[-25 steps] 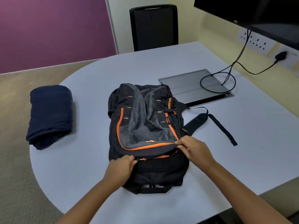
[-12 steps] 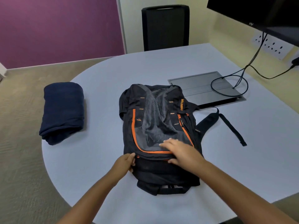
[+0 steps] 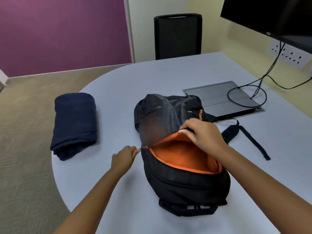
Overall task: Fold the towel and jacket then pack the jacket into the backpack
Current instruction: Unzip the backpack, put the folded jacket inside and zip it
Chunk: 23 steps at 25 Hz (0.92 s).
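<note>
Now that the main compartment gapes where half a second ago it lay zipped flat, the black-and-orange backpack (image 3: 177,141) at the middle of the tabletop (image 3: 194,71) is ready to take a garment, its orange lining showing across the mouth. That clears the way for packing, though I cannot tell where the jacket is: the only folded cloth in view is a navy bundle (image 3: 75,124) lying well apart at nine o'clock from the bag, and whether it is the towel or the jacket is not plain. Next in size, the right hand (image 3: 202,134) has risen from lying flat on the front panel; its grip is closed on the upper edge of the opening, fingers curled over the fabric and lifting the flap toward twelve o'clock. The left hand (image 3: 124,157), at the bag's nine o'clock edge, pinches the zipper pull (image 3: 145,147) at the end of its track, steadying that corner.
</note>
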### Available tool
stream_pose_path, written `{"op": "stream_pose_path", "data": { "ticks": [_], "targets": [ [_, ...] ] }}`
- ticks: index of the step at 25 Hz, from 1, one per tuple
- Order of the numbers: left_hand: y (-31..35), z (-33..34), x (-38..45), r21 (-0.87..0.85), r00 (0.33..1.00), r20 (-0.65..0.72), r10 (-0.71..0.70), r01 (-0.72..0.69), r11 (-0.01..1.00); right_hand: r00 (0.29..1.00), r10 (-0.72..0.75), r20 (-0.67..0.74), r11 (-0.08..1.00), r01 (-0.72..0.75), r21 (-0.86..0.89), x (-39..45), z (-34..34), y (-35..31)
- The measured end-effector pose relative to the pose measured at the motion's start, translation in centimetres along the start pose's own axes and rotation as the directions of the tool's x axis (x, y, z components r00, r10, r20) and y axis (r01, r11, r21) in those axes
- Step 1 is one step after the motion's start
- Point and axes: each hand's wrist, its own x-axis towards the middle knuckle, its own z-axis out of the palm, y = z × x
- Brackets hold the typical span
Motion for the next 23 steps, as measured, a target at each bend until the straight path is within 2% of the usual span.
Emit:
{"op": "stream_pose_path", "data": {
  "ticks": [4,8,11,13,15,17,18,19,20,22,23],
  "targets": [
    [-0.1,-1.8,6.1,0.073,1.0,0.005,0.006,-0.006,0.997,0.986,0.075,-0.147,0.997,-0.076,0.001,2.6,-2.5,0.0],
    [-0.8,-3.1,10.2,0.116,0.999,-0.038,-0.011,0.015,0.993,0.955,0.06,-0.291,0.998,-0.057,0.019,2.4,-4.2,-1.0],
    [-1.2,-3.5,12.7,0.21,0.997,-0.005,-0.075,0.074,0.975,0.953,0.029,-0.302,0.999,-0.022,0.029,2.0,-4.2,-1.5],
    [-1.9,-3.2,13.5,0.225,0.991,0.052,-0.125,0.11,0.968,0.991,0.041,-0.127,0.992,-0.025,0.12,1.2,-3.8,-1.2],
    [-3.4,-2.0,13.3,0.168,0.984,0.086,-0.157,0.141,0.976,0.983,0.008,0.185,0.992,-0.031,0.125,-0.6,-2.3,-0.6],
    [-5.3,-0.3,11.8,0.115,0.994,0.011,-0.107,0.106,0.988,0.876,-0.012,0.481,0.994,-0.042,0.101,-3.6,0.4,-0.4],
    [-6.3,0.4,11.0,0.102,0.997,-0.069,-0.017,0.024,0.994,0.809,0.001,0.588,0.989,-0.089,0.12,-5.1,1.6,-0.3],
    [-7.2,0.8,10.2,0.123,0.991,-0.107,0.084,-0.07,0.99,0.767,0.032,0.641,0.973,-0.17,0.155,-6.3,2.4,-0.4],
    [-8.2,0.9,9.4,0.161,0.978,-0.131,0.165,-0.143,0.976,0.773,0.066,0.631,0.95,-0.242,0.198,-7.1,3.1,-0.5],
    [-10.0,0.0,8.4,0.276,0.95,-0.18,0.255,-0.2,0.94,0.854,0.175,0.49,0.892,-0.349,0.288,-7.8,3.9,-0.2],
    [-11.0,-0.8,8.0,0.363,0.938,-0.212,0.273,-0.184,0.913,0.88,0.234,0.414,0.861,-0.385,0.331,-7.7,4.2,-0.1]
  ]
}}
